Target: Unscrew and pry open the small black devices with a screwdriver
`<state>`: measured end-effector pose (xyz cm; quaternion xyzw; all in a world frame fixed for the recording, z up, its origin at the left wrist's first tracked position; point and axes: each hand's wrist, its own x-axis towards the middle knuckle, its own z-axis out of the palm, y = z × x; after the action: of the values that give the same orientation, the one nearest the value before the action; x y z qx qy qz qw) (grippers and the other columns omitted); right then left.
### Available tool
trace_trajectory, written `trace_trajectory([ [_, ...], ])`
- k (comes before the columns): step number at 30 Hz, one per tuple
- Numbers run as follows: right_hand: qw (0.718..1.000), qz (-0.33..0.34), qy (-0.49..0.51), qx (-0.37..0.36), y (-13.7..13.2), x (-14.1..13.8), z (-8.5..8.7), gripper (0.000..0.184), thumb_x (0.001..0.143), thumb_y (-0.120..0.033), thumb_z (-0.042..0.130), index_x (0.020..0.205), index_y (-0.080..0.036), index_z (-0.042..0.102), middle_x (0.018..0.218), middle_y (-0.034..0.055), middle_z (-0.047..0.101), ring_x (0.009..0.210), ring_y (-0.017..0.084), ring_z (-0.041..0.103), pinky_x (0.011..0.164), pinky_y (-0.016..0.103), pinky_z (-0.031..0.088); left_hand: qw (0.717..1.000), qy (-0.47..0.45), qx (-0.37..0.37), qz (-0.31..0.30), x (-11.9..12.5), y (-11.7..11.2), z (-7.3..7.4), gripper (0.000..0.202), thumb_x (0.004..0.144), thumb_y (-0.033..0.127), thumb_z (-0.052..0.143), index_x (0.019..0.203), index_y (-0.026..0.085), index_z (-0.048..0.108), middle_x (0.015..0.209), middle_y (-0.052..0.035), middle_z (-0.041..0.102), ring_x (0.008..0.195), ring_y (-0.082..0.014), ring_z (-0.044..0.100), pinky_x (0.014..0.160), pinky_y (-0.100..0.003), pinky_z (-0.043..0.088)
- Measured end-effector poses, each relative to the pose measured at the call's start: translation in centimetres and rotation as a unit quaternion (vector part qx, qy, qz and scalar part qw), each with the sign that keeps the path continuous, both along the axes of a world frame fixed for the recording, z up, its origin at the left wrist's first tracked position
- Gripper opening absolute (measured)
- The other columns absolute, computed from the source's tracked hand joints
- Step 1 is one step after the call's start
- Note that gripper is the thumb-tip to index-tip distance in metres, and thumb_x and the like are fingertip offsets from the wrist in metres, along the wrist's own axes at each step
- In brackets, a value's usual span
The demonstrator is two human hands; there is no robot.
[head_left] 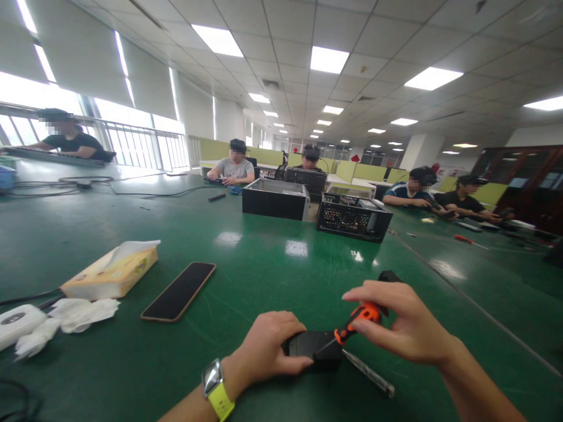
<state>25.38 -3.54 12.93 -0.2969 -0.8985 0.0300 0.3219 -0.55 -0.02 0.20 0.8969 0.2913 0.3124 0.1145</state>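
At the far left of the glossy green table (264, 264) I saw a white rounded plastic pack (15, 324) and, just beside it, a heap of crumpled white tissues (77, 313). Behind them lay a yellow cardboard tissue box (112, 274) with a sheet poking from its top. To its right a flat black smartphone (179, 291) lay screen up, apart from the rest. Farther up the table stood two open black metal computer cases (275, 200), side by side.

Near the table's front, the left hand (266, 349), with a square watch on a yellow-green strap (217, 387) at the wrist, was closed over the left end of a small black rectangular box (313, 347). The fingers curled on top and the thumb lay along the near side, holding the box flat on the table.

The right hand (402, 328) pinched an orange-and-black-handled screwdriver (358, 318) between thumb and fingers, its shaft slanting down and left onto the box's top. I could not quite tell whether the tip sat in a screw, as that spot was small and dark. A thin metal-shafted tool (368, 374) lay on the table just right of the box, below the right hand.

At the far right, an orange-handled tool (463, 238) lay near two seated people.
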Motion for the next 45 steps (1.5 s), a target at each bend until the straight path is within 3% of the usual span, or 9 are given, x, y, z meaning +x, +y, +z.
trace_trajectory([
  [17, 1.000, -0.018, 0.003, 0.002, 0.1, 0.2, -0.3, 0.029, 0.082, -0.022, 0.068, 0.111, -0.023, 0.065, 0.092, 0.0036, 0.074, 0.076, 0.017, 0.068, 0.064, 0.026, 0.049, 1.000, -0.003, -0.007, -0.003, 0.0, 0.0, 0.0, 0.040, 0.081, 0.054, 0.064, 0.095, 0.017, 0.072, 0.081, -0.0059, 0.070, 0.073, -0.0211, 0.065, 0.066, -0.027, 0.047],
  [22, 0.999, 0.024, 0.017, -0.037, 0.2, -0.1, 0.0, 0.033, 0.080, -0.015, 0.063, 0.112, -0.021, 0.063, 0.093, 0.0050, 0.071, 0.078, 0.017, 0.064, 0.063, 0.026, 0.048, 1.000, 0.001, -0.013, 0.001, 0.0, -0.1, 0.1, 0.040, 0.079, 0.053, 0.066, 0.094, 0.017, 0.072, 0.081, -0.0064, 0.070, 0.073, -0.0217, 0.065, 0.065, -0.028, 0.046],
  [25, 0.999, 0.011, 0.011, -0.040, 0.4, 0.0, -0.1, 0.014, 0.082, -0.028, 0.069, 0.091, -0.018, 0.067, 0.075, 0.0022, 0.066, 0.062, 0.013, 0.057, 0.055, 0.024, 0.042, 1.000, 0.004, -0.012, 0.004, 0.0, -0.2, 0.3, 0.040, 0.079, 0.053, 0.066, 0.094, 0.017, 0.072, 0.081, -0.0066, 0.070, 0.072, -0.0214, 0.064, 0.064, -0.028, 0.046],
  [28, 1.000, -0.018, -0.010, -0.011, 0.6, 0.2, -0.3, 0.040, 0.080, -0.050, 0.071, 0.062, -0.017, 0.057, 0.054, -0.0033, 0.051, 0.048, 0.009, 0.043, 0.046, 0.022, 0.030, 1.000, 0.007, -0.007, 0.004, 0.0, -0.2, 0.3, 0.040, 0.079, 0.053, 0.066, 0.094, 0.017, 0.072, 0.081, -0.0066, 0.069, 0.072, -0.0212, 0.064, 0.064, -0.027, 0.047],
  [30, 0.999, -0.028, -0.017, 0.005, 0.6, 0.3, -0.2, 0.047, 0.081, -0.054, 0.069, 0.057, -0.017, 0.054, 0.051, -0.0043, 0.047, 0.046, 0.008, 0.038, 0.045, 0.023, 0.026, 1.000, 0.005, -0.005, 0.002, 0.0, -0.1, 0.3, 0.041, 0.079, 0.054, 0.066, 0.094, 0.017, 0.072, 0.081, -0.0066, 0.070, 0.072, -0.0213, 0.064, 0.064, -0.028, 0.047],
  [34, 0.998, -0.009, -0.025, -0.053, 0.2, 0.3, 0.7, 0.016, 0.088, -0.033, 0.065, 0.094, -0.018, 0.068, 0.076, 0.0023, 0.065, 0.064, 0.013, 0.056, 0.058, 0.023, 0.042, 1.000, -0.005, -0.001, -0.001, 0.0, -0.1, 0.2, 0.042, 0.081, 0.056, 0.063, 0.094, 0.017, 0.072, 0.080, -0.0067, 0.070, 0.071, -0.0210, 0.064, 0.063, -0.027, 0.047],
  [38, 0.997, 0.006, -0.017, -0.074, -0.1, 0.4, 1.0, 0.027, 0.087, -0.019, 0.062, 0.114, -0.021, 0.065, 0.097, 0.0055, 0.069, 0.078, 0.016, 0.062, 0.068, 0.026, 0.047, 1.000, -0.004, -0.001, -0.002, 0.0, -0.2, 0.2, 0.041, 0.081, 0.056, 0.064, 0.093, 0.017, 0.071, 0.081, -0.0064, 0.070, 0.072, -0.0210, 0.064, 0.064, -0.027, 0.047],
  [41, 0.998, -0.025, -0.019, -0.058, 0.2, 0.7, 0.5, 0.016, 0.085, -0.034, 0.069, 0.087, -0.018, 0.067, 0.073, 0.0011, 0.064, 0.061, 0.013, 0.055, 0.055, 0.023, 0.041, 1.000, -0.004, -0.001, -0.001, 0.0, -0.1, 0.2, 0.041, 0.081, 0.056, 0.063, 0.093, 0.018, 0.071, 0.081, -0.0063, 0.070, 0.072, -0.0207, 0.065, 0.064, -0.027, 0.047],
  [45, 0.998, -0.058, -0.023, -0.008, 0.5, 0.8, 0.0, 0.046, 0.081, -0.050, 0.071, 0.055, -0.018, 0.049, 0.052, -0.0049, 0.044, 0.048, 0.009, 0.036, 0.046, 0.023, 0.026, 1.000, -0.006, -0.001, -0.002, 0.0, -0.1, 0.2, 0.044, 0.082, 0.058, 0.061, 0.094, 0.018, 0.071, 0.081, -0.0063, 0.070, 0.071, -0.0199, 0.064, 0.063, -0.026, 0.047],
])
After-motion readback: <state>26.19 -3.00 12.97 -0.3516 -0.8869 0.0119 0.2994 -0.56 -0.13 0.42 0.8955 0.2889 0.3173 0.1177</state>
